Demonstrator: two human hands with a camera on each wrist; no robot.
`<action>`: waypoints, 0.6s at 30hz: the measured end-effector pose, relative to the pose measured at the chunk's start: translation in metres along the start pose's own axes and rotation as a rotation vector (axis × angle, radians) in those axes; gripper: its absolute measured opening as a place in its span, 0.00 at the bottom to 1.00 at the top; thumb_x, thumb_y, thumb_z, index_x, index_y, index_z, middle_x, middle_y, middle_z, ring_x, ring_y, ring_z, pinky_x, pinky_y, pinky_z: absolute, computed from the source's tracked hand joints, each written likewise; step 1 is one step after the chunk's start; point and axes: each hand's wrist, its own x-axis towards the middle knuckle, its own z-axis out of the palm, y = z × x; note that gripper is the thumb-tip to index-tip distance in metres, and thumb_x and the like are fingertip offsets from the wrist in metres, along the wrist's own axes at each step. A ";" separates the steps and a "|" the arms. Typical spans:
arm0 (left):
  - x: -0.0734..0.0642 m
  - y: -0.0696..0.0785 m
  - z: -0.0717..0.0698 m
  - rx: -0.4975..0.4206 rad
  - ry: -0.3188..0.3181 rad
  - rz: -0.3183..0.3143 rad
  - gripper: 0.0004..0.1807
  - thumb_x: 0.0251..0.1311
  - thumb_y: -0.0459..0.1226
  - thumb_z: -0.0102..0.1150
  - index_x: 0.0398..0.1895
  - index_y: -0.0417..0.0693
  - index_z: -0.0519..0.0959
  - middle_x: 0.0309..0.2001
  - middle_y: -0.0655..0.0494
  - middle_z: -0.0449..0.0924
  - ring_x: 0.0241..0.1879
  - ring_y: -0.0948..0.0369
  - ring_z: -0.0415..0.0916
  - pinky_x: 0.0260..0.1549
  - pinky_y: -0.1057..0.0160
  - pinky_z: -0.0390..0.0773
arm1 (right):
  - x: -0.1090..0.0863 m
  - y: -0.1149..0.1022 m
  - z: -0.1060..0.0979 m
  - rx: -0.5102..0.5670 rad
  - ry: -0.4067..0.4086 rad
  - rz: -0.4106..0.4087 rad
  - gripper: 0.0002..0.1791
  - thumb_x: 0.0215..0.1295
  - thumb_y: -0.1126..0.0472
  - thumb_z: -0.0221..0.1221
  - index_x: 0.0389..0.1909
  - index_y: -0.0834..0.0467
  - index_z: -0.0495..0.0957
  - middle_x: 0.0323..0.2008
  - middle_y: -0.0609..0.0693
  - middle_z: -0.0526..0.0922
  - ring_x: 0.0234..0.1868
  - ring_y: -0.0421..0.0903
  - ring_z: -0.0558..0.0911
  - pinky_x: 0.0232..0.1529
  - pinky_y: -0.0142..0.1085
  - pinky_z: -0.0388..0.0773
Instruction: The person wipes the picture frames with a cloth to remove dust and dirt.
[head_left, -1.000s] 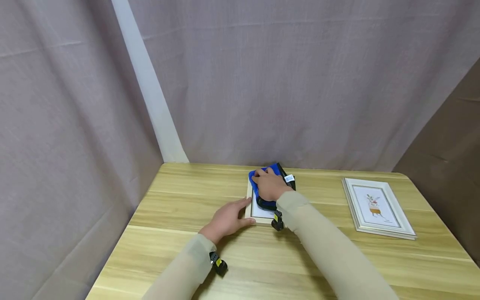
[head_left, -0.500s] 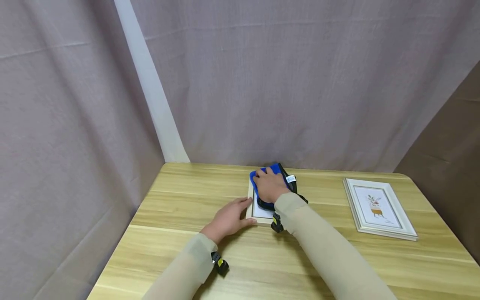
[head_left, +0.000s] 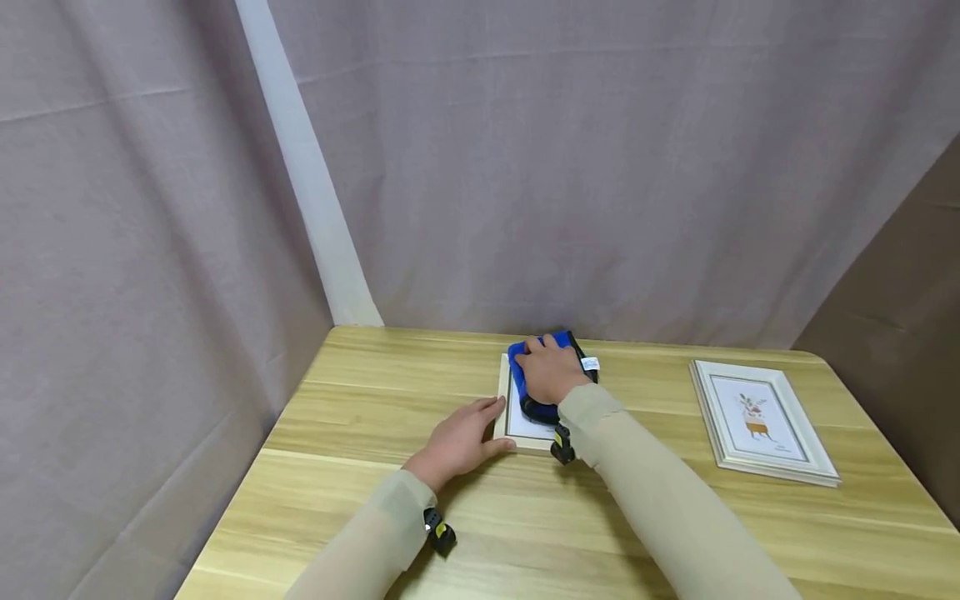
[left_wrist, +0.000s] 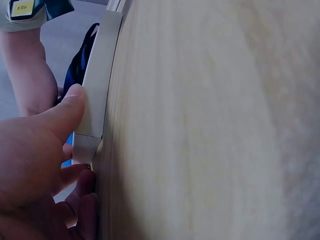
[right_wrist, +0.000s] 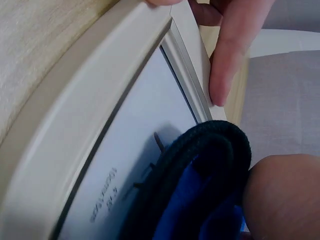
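Note:
A pale picture frame lies flat on the wooden table, near its back edge. My left hand holds the frame's near left corner, thumb along the near side and fingers along the left side, as the left wrist view shows. With my right hand I hold a folded blue cloth with dark edging and a white tag down on the frame's face. The cloth hides most of the picture. In the right wrist view the folded cloth lies over the white print, beside small printed lettering and the frame's border.
To the right, a second white picture frame with a plant print lies on the table; its edge looks layered, like stacked frames. Grey curtain hangs behind the table and to the left. A brown covering stands at the right.
My right hand and the cloth have shifted slightly right and toward me, baring more of the frame's left side. The left hand keeps its place at the corner.

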 end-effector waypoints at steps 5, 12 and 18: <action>0.000 -0.001 -0.001 0.002 0.012 0.007 0.45 0.76 0.61 0.64 0.87 0.50 0.65 0.82 0.51 0.68 0.79 0.47 0.68 0.73 0.44 0.74 | -0.003 0.006 -0.004 0.025 -0.007 0.020 0.27 0.86 0.55 0.51 0.80 0.52 0.75 0.78 0.60 0.68 0.75 0.64 0.66 0.65 0.68 0.78; 0.001 -0.003 0.001 0.010 0.018 0.016 0.45 0.75 0.61 0.65 0.87 0.51 0.66 0.82 0.51 0.69 0.78 0.47 0.68 0.72 0.44 0.74 | -0.005 0.020 0.000 0.065 -0.001 0.045 0.27 0.84 0.54 0.53 0.79 0.49 0.77 0.77 0.59 0.70 0.73 0.64 0.68 0.64 0.68 0.78; 0.000 -0.001 0.001 0.008 0.016 0.016 0.45 0.75 0.61 0.64 0.87 0.51 0.65 0.82 0.51 0.68 0.78 0.47 0.69 0.72 0.43 0.74 | -0.006 0.025 0.001 0.072 -0.001 0.043 0.27 0.85 0.54 0.52 0.79 0.49 0.77 0.78 0.59 0.70 0.74 0.64 0.68 0.66 0.69 0.76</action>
